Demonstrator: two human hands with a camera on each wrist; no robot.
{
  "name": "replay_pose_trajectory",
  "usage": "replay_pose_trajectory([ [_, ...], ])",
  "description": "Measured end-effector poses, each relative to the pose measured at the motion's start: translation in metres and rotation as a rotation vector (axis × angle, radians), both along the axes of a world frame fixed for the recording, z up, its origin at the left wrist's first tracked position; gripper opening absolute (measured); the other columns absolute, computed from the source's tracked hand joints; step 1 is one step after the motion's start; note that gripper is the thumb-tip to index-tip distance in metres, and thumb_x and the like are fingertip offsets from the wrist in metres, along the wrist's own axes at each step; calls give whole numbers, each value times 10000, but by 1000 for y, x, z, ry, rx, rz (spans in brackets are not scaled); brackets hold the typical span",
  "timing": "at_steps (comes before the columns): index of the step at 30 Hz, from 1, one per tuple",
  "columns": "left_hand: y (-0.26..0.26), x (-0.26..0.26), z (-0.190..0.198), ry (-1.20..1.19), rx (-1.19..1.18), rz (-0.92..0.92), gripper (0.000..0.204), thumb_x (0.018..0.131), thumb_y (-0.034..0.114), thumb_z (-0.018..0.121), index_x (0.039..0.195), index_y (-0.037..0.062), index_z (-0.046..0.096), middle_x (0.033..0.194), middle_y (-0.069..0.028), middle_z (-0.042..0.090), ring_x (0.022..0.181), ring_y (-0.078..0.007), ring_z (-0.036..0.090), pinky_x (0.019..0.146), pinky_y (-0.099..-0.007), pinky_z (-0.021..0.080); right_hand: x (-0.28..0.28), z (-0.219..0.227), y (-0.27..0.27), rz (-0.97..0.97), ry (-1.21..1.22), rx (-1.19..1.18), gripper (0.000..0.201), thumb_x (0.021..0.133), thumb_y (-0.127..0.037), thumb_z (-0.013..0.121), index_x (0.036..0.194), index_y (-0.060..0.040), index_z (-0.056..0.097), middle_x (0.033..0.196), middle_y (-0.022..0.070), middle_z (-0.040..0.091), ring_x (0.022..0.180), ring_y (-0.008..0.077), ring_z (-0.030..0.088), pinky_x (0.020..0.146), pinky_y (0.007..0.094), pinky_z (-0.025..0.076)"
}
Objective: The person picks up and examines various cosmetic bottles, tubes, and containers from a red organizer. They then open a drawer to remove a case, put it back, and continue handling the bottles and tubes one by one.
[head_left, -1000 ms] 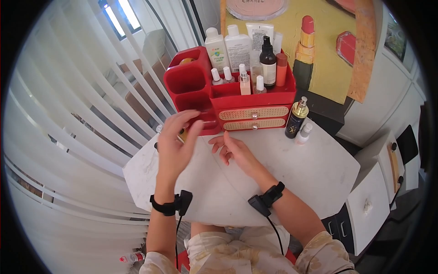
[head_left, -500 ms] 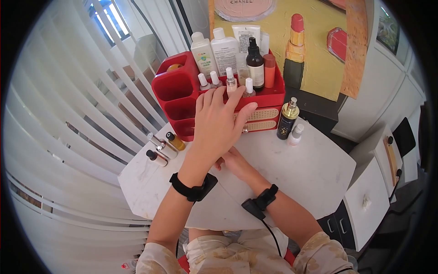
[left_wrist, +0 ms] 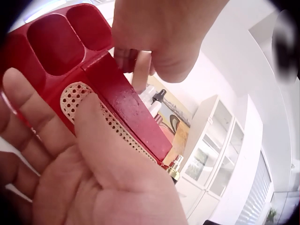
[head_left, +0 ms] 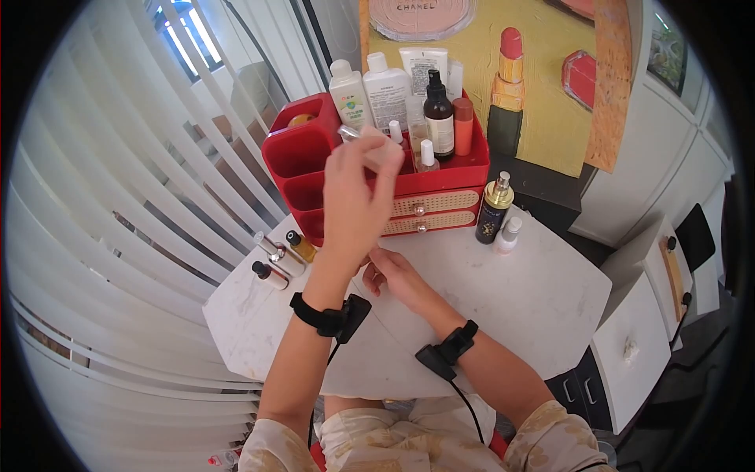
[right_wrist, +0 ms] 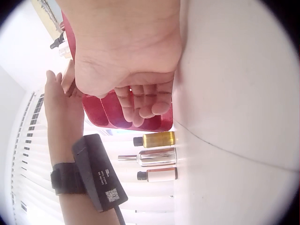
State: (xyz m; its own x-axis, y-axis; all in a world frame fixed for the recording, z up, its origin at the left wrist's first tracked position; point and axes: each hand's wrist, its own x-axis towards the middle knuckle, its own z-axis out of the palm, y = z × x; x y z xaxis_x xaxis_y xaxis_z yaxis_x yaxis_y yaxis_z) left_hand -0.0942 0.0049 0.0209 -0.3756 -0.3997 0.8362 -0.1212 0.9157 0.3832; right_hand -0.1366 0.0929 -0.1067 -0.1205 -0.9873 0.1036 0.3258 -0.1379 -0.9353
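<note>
My left hand (head_left: 351, 200) pinches a small beige bottle (head_left: 384, 155) with a clear, silvery cap, held tilted above the front of the red organizer (head_left: 440, 182). In the left wrist view the beige bottle (left_wrist: 141, 72) pokes out from under the fingers. My right hand (head_left: 399, 281) stays low in front of the drawers, just over the white tabletop. Its palm faces up in the left wrist view, fingers loosely bent around nothing. White-capped small bottles (head_left: 427, 157), a black spray bottle (head_left: 440, 126) and an orange-red tube (head_left: 462, 130) stand in the organizer.
At the table's left stand a dark-capped bottle (head_left: 270, 274), a silver bottle (head_left: 285, 258) and a yellow bottle (head_left: 300, 245). To the right are a black-and-gold pump bottle (head_left: 493, 212) and a small white-capped bottle (head_left: 510, 234). Vertical blinds (head_left: 118, 236) hang on the left.
My left hand has swung from the left side of the table to the organizer and lifted the beige bottle out of it. The right hand has stayed low near the drawers.
</note>
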Motion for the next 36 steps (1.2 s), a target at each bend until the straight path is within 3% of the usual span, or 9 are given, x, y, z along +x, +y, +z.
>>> replay_pose_trajectory([
  [1, -3, 4, 1, 59, 136, -74, 193, 993, 151, 670, 1104, 3, 615, 1034, -104, 653, 880, -162, 642, 757, -298, 519, 0, 3, 1, 1, 1, 4, 630, 1101, -542, 312, 1106, -8, 647, 920, 54, 625, 664, 109, 540, 590, 264, 454],
  [2, -12, 7, -4, 94, 139, -32, 216, 1014, 172, 653, 1117, 6, 563, 1010, -91, 638, 817, -154, 652, 749, -287, 533, -1, 3, 0, 11, 2, 3, 653, 1096, -561, 303, 1147, -7, 646, 946, 52, 624, 669, 106, 537, 590, 261, 454],
  [4, -14, 10, -8, 265, 451, -314, 262, 1027, 179, 633, 1190, 33, 491, 997, -89, 629, 782, -146, 659, 674, -257, 546, -2, 1, -2, 31, 5, 2, 708, 1086, -598, 284, 1228, -4, 642, 997, 46, 623, 678, 99, 533, 591, 255, 454],
  [7, -5, 26, -9, 278, 644, -366, 353, 1029, 190, 628, 1292, 67, 427, 992, -91, 623, 753, -123, 661, 592, -221, 540, -3, -1, -3, 44, -15, 5, 750, 1071, -636, 272, 1259, -8, 637, 979, 37, 623, 688, 95, 528, 599, 251, 453],
  [11, 7, 36, -20, 341, 673, -274, 410, 1025, 212, 634, 1348, 70, 425, 1014, -80, 626, 730, -100, 654, 526, -201, 514, -5, 1, -3, 48, -53, 15, 760, 1062, -655, 270, 1252, -15, 631, 976, 42, 624, 682, 101, 530, 611, 258, 454],
  [15, 1, 45, -41, 393, 703, -326, 272, 1032, 181, 626, 1263, 74, 530, 1047, -54, 632, 790, -73, 641, 621, -201, 520, -4, 2, -3, 56, -140, 17, 734, 1066, -641, 287, 1251, -18, 627, 970, 34, 632, 681, 91, 532, 595, 247, 446],
  [19, -11, 50, -65, 399, 732, -300, 227, 1025, 177, 644, 1204, 71, 554, 965, -40, 646, 807, -69, 609, 702, -214, 471, -4, 3, -4, 41, -203, -8, 674, 1072, -614, 325, 1281, -31, 591, 999, 33, 631, 707, 92, 554, 603, 252, 462],
  [28, -11, 59, -79, 392, 866, -256, 241, 1038, 224, 631, 1185, 35, 606, 800, -23, 682, 719, -47, 597, 637, -220, 456, 1, 3, -4, -98, -176, -31, 403, 1064, -365, 558, 1321, -55, 532, 1056, 36, 646, 815, 104, 609, 646, 284, 520],
  [36, -24, 68, -83, 256, 1047, -331, 328, 1018, 297, 664, 1028, -23, 732, 871, -19, 698, 786, -79, 631, 683, -239, 498, -3, 0, -3, -43, -378, -26, 386, 1086, -320, 495, 1370, -59, 512, 1046, 46, 649, 820, 120, 609, 681, 314, 525],
])
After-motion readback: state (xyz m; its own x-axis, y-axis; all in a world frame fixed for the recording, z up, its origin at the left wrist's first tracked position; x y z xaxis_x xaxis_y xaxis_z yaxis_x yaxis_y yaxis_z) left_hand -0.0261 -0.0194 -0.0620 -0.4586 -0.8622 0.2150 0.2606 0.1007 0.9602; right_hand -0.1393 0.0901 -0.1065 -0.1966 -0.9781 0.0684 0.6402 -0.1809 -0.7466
